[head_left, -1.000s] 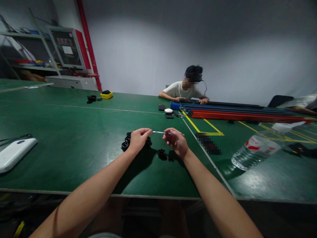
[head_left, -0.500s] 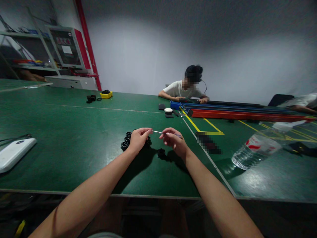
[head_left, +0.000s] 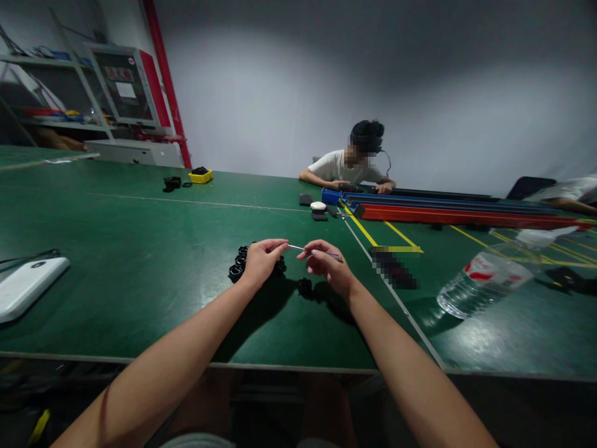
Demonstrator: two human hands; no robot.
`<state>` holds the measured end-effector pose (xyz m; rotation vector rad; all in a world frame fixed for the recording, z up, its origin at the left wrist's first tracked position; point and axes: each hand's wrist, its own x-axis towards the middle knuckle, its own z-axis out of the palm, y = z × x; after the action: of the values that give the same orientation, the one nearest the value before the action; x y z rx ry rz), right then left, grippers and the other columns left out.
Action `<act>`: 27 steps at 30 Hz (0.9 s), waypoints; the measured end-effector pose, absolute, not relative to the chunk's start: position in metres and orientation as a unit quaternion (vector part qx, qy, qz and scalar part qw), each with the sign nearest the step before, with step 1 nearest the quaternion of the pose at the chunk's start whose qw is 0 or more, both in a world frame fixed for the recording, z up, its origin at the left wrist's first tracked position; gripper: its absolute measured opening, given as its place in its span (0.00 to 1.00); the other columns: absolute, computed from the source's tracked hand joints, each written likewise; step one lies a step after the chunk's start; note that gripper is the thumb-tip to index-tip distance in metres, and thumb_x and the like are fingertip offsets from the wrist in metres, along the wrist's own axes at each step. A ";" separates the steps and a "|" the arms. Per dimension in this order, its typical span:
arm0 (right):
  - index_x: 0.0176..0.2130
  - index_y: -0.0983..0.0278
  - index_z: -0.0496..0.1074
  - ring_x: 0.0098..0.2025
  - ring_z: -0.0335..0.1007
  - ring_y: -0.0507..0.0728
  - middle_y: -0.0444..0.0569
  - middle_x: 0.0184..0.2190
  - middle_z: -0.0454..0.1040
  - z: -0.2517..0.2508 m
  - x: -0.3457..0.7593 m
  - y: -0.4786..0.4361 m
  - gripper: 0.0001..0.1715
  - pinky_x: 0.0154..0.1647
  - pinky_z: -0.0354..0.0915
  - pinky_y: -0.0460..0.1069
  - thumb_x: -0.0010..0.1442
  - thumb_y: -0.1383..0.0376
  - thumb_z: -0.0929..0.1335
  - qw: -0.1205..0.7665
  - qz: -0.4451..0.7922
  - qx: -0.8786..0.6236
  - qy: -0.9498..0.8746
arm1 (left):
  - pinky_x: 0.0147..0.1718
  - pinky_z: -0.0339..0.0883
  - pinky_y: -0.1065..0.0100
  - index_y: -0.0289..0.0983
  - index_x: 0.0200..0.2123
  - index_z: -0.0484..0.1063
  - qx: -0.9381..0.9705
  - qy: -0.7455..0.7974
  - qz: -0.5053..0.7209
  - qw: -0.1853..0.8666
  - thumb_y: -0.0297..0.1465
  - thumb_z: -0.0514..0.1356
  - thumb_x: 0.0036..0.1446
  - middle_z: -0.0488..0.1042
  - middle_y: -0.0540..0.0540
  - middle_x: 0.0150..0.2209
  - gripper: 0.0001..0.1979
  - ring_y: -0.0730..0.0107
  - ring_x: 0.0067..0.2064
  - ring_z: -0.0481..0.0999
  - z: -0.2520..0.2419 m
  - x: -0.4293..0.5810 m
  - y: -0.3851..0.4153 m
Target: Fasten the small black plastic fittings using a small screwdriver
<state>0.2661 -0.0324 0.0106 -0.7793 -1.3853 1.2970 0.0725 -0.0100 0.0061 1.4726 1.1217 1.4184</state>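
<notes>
My right hand is closed around the handle of a thin screwdriver, its bare metal shaft pointing left above the table. The thumb and fingertips of my left hand are pinched together at the shaft's tip; anything tiny between them is hidden. Beneath and beside the left hand sits a cluster of small black ring-like parts, partly covered by that hand. One separate black part rests on the table below the gap between both hands.
The green table holds a white phone-like device at left and a plastic water bottle at right. Long red rails lie beyond. A yellow bin stands farther back. A co-worker leans over the far edge.
Hardly anything differs. Both hands keep the same hold, with the screwdriver tip still at the left fingertips; the view has shifted very slightly.
</notes>
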 end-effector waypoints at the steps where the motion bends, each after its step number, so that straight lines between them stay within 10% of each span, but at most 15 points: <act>1: 0.39 0.62 0.72 0.23 0.70 0.50 0.48 0.35 0.81 0.011 0.266 -0.032 0.14 0.19 0.54 0.44 0.56 0.56 0.72 0.519 0.540 -0.325 -0.578 | 0.24 0.60 0.72 0.34 0.38 0.83 0.579 0.443 0.560 0.394 0.38 0.68 0.49 0.78 0.46 0.26 0.16 0.74 0.24 0.67 0.007 0.073 -0.010; 27: 0.42 0.62 0.74 0.25 0.72 0.51 0.51 0.40 0.81 0.012 0.265 -0.034 0.16 0.19 0.55 0.44 0.56 0.57 0.72 0.514 0.508 -0.332 -0.606 | 0.24 0.61 0.70 0.34 0.44 0.82 0.612 0.449 0.553 0.345 0.37 0.63 0.56 0.80 0.45 0.29 0.16 0.72 0.24 0.69 0.005 0.072 -0.009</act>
<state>0.2651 -0.0340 0.0122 -0.7991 -1.4558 1.2214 0.0715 -0.0091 0.0054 1.5888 1.1655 1.4355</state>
